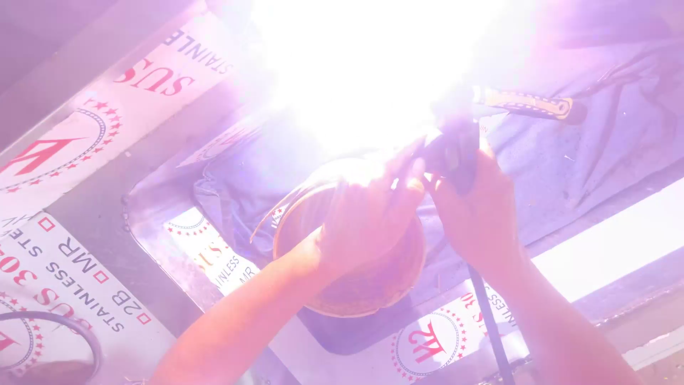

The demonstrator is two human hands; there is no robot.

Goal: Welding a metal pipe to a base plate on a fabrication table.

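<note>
L hand (363, 221): fingers spread over basket (349, 285).
R hand (474, 207): fingers wrapped on dark tool (449, 153).
Around: cloth (570, 171), hammer (527, 105), steel sheet (107, 207).
Blocking: glare (370, 64) hides tool tip.

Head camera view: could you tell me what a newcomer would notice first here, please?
First comes the white glare flooding the top centre, washing the scene in purple haze. Just below it, the left hand lies over a round woven basket, while the right hand grips a dark tool with a cable trailing down. Printed film-covered steel sheet fills the left.
</note>
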